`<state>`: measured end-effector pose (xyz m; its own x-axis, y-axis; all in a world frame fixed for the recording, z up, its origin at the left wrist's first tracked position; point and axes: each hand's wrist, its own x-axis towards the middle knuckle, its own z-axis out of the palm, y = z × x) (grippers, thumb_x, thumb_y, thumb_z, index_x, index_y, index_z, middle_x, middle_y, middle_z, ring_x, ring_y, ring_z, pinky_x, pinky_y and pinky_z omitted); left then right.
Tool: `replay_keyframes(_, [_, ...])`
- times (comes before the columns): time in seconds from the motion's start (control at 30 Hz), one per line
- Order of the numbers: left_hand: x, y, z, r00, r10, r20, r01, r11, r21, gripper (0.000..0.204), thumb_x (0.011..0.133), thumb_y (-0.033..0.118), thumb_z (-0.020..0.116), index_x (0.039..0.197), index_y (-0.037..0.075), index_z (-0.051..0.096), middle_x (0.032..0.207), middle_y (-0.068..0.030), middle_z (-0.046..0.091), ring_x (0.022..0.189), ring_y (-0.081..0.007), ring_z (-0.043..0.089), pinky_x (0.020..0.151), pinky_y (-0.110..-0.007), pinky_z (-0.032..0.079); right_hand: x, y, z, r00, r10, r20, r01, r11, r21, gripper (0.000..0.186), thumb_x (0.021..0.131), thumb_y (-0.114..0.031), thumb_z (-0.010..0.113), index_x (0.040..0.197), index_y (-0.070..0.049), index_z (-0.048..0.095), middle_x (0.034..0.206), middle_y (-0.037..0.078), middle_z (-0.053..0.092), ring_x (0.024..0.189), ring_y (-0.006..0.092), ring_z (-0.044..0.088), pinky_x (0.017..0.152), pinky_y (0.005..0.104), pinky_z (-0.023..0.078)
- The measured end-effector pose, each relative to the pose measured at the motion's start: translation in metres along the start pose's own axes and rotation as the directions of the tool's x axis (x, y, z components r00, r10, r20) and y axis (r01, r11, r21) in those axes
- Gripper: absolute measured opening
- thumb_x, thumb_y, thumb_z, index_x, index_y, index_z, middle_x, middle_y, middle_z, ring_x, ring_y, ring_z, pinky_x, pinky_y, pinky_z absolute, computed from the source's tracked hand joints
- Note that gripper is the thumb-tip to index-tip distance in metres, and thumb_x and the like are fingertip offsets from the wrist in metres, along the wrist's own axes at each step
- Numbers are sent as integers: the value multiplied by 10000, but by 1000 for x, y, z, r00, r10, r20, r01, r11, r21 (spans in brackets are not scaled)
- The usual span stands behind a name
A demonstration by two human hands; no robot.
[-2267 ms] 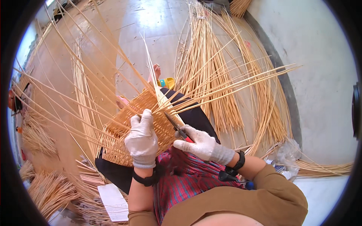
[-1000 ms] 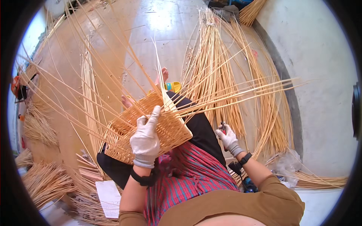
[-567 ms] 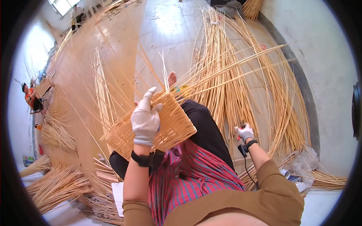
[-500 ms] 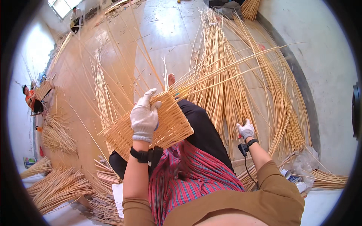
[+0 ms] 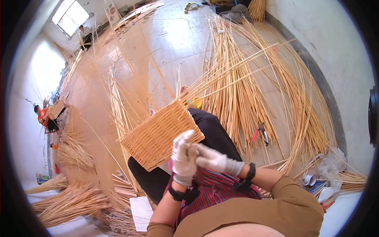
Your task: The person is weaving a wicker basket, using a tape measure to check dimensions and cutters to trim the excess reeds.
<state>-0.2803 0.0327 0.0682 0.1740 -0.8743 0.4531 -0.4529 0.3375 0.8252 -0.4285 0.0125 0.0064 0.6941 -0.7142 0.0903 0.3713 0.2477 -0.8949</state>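
While the left hand [image 5: 183,156] and right hand [image 5: 217,159] meet, any pinch between them unclear, steady the basket [image 5: 158,136] against the legs [image 5: 215,128] so its far canes [image 5: 205,88] don't spring.

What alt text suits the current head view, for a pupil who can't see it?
The white-gloved left hand and right hand meet by the near edge of a woven cane piece lying over dark trousers. To the right, a red-handled tool lies on long canes spread across the floor.
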Motion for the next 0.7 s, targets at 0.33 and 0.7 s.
replay_keyframes(0.33, [-60,-30,-30,727,-537,428,672,686,-280,159,1019,224,721,988,80,663,792,25,609,670,-61,543,570,-242,447,-19,-17,9,996,-28,-90,-42,726,-686,659,1048,-519,577,1418,26,583,1286,227,694,1205,312,680,1041,401,517])
replay_keyframes(0.7, [-12,-12,-140,871,-488,52,423,693,-584,281,1079,310,590,1036,50,687,885,-113,713,746,-208,694,699,-352,574,-15,-28,-13,988,156,15,-13,176,-984,308,1018,-357,532,938,-107,692,901,161,716,924,365,702,868,483,535])
